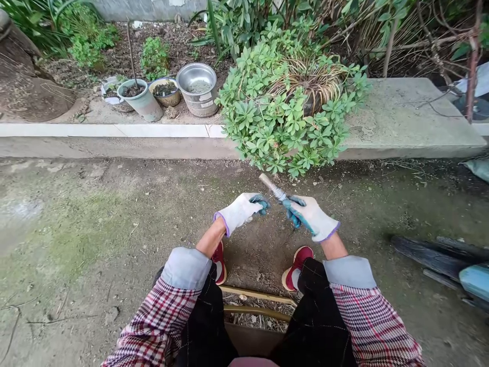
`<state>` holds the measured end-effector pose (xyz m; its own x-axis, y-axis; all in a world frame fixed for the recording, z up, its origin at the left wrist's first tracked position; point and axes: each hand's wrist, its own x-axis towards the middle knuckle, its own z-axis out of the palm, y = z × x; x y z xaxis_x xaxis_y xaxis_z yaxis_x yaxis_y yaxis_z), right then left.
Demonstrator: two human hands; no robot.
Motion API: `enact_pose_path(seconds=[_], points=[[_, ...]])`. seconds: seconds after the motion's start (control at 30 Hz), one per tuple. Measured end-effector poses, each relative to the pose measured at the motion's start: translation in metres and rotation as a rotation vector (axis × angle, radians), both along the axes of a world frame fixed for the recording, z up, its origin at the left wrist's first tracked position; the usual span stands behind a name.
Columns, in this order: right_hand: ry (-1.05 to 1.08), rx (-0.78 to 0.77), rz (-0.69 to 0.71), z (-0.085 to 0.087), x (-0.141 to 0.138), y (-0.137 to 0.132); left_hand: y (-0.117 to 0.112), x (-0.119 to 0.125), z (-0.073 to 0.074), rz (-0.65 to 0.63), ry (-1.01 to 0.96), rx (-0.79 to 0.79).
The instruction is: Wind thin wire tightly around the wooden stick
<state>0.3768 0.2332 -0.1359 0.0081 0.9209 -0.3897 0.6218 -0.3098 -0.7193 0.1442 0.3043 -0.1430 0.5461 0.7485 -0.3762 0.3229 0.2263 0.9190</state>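
White gloves with blue-green coated fingers and purple cuffs cover both hands. My right hand is closed around a short rod with a pale, blunt end and silvery wire wound about it near my fingers. The rod slants up to the left; its lower part is hidden in the glove. Just to its left, apart from it, my left hand has its fingers curled together. Whatever they pinch, if anything, is too small to make out. Both hands hover over bare ground between my red shoes and a leafy green plant.
A concrete ledge runs across ahead. On it stand a metal pot, a pale plastic pot and a small bowl of soil. A dark object with a light blue part lies at right. A yellowish frame is between my legs.
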Motion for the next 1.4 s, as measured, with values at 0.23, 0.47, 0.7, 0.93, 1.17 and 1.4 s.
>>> enact_pose_path(seconds=[0.23,0.47,0.7,0.93,1.17,1.4], points=[[0.714,-0.128,-0.067,0.016,-0.002,-0.013,0.013,-0.005,-0.004,-0.001,-0.136,-0.038],[0.433,-0.352,0.419,0.012,0.008,-0.007,0.018,-0.014,-0.007,-0.254,-0.04,0.052],[-0.195,-0.243,0.461,-0.004,-0.013,-0.001,0.003,-0.008,0.005,-0.322,0.322,0.229],[-0.333,-0.052,0.228,-0.012,-0.012,0.008,0.002,0.004,-0.002,-0.088,0.209,0.149],[0.342,-0.044,-0.131,-0.001,-0.019,-0.002,-0.009,0.011,0.006,0.069,-0.085,-0.314],[0.728,-0.116,-0.293,0.018,-0.021,-0.011,-0.015,0.01,0.014,0.156,-0.238,-0.342]])
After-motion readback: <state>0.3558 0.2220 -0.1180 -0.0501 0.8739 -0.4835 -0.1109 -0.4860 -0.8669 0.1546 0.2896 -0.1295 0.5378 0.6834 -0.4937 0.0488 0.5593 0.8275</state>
